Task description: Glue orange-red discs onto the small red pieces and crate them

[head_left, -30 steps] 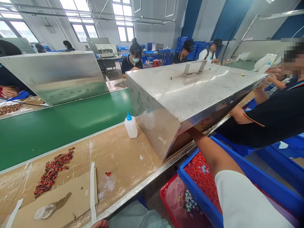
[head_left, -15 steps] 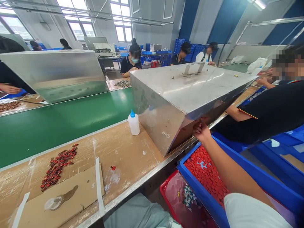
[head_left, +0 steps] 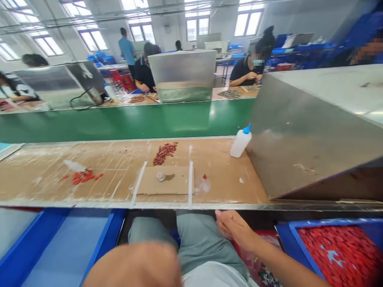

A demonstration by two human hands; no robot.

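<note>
The right hand (head_left: 235, 231) reaches in from the near right, palm open and fingers (head_left: 223, 218) loosely spread, holding nothing. It hangs just below the near edge of the table (head_left: 89, 171), above a knee in grey-green trousers (head_left: 200, 243). Just beside it, at near right, sits a blue crate (head_left: 299, 235) heaped with red caps (head_left: 341, 255). The left hand (head_left: 131, 265) is a large blur close to the camera at the near edge, so its fingers cannot be made out, nor whether it holds anything.

On the table lie a strip of red pieces (head_left: 164, 153), a smaller red cluster (head_left: 82, 177) and a cardboard sheet (head_left: 179, 183). A white squeeze bottle (head_left: 241, 143) stands beside a steel hood (head_left: 314, 131) on the right. A green belt (head_left: 119, 123) runs beyond the table, and a co-worker (head_left: 248, 67) sits at the far side, hands together. Another blue crate (head_left: 66, 247) sits at near left.
</note>
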